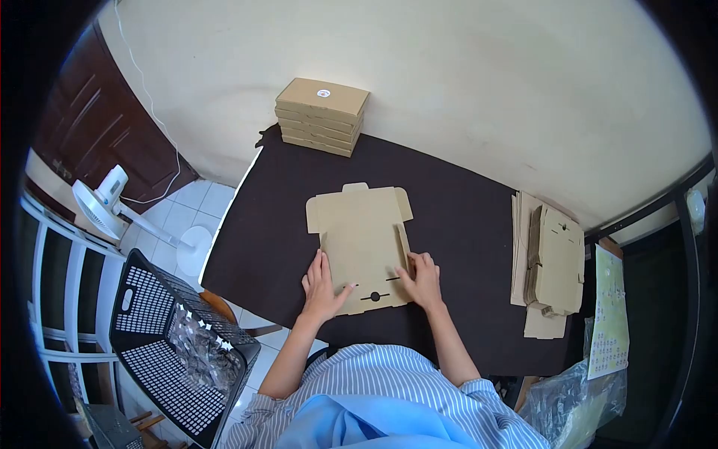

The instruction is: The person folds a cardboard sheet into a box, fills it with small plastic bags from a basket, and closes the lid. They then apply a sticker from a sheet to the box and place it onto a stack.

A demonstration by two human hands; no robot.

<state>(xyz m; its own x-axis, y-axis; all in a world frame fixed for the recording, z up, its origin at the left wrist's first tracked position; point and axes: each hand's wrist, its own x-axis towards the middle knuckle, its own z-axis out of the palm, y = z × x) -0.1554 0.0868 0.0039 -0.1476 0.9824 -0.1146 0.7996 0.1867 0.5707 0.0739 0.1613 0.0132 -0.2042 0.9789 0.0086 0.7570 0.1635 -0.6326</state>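
A flat brown cardboard box blank point(359, 232) lies before me on the dark tabletop, its side tabs spread at the far end. Slots and a round hole show at its near end. My left hand point(321, 292) rests along the blank's left edge, fingers stretched forward and thumb apart on the cardboard. On the opposite side, my right hand point(422, 283) grips the right edge, where a narrow side flap point(404, 239) stands partly raised. Its thumb is over the inner face and its fingers are bent at the outer side.
Several closed boxes point(321, 112) are stacked at the table's far left corner. More flat blanks point(555, 258) are piled at the right. A black basket point(149, 299) holding clear plastic stands left of the table point(464, 217), near a white fan point(101, 202).
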